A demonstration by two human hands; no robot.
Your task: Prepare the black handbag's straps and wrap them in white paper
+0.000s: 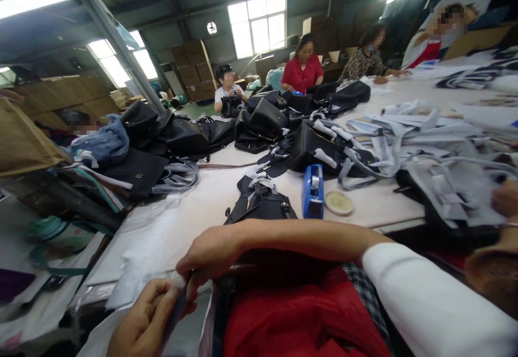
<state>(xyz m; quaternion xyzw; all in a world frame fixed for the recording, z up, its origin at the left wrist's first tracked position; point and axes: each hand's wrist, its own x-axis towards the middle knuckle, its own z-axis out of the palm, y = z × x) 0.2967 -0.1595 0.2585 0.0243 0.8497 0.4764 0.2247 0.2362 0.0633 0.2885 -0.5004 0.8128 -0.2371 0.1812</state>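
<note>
My left hand (pixel 143 319) is at the bottom, its thumb and fingers closed on a dark narrow strip (pixel 175 314) seen nearly edge-on. Just beyond it my right hand (pixel 212 254) reaches across from the right, its fingers pinching the upper end of the same strip. What the strip belongs to is hidden by my hands. White sheet material (pixel 198 324) hangs below them. On the table ahead of my right forearm lies a black bag (pixel 263 206) with pale wrapping at its top.
A blue tape dispenser (pixel 313 192) and a round dish (pixel 339 203) stand beyond my forearm. Black bags (pixel 267 119) are heaped across the table (pixel 218 179). White plastic sheets (pixel 141 244) lie at left. A co-worker's hand (pixel 505 198) is at the right edge; several people work farther back.
</note>
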